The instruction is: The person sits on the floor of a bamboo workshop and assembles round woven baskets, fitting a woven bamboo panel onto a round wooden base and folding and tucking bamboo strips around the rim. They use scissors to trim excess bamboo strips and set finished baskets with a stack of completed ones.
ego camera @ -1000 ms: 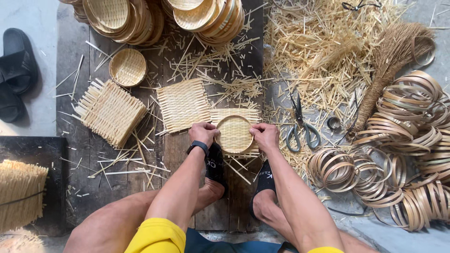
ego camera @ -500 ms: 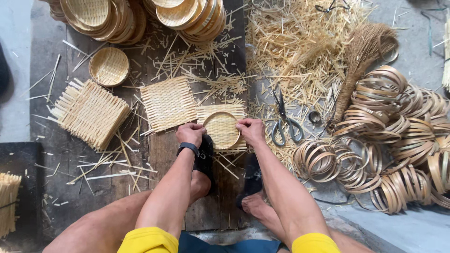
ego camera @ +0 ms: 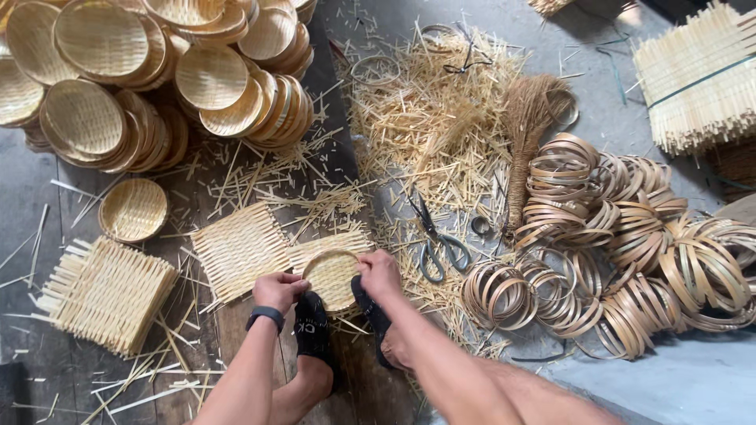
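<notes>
A heap of round woven bamboo trays (ego camera: 157, 79) lay at eleven o'clock, pale bamboo hoops (ego camera: 622, 252) at three. Centrally, the left hand (ego camera: 278, 290) and right hand (ego camera: 380, 273) gripped opposite edges of a small round woven bamboo tray (ego camera: 332, 277), steel scissors (ego camera: 437, 240) just beside.

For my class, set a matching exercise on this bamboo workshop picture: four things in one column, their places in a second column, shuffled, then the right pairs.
Things:
1. scissors
2. hand broom
3. finished trays
4. round tray

Places:
A. stacked at upper left
B. between left hand and right hand
C. on the cuttings, left of the hoops
D. above the hoops, beside the cuttings pile

Pairs: 1-C, 2-D, 3-A, 4-B
</notes>
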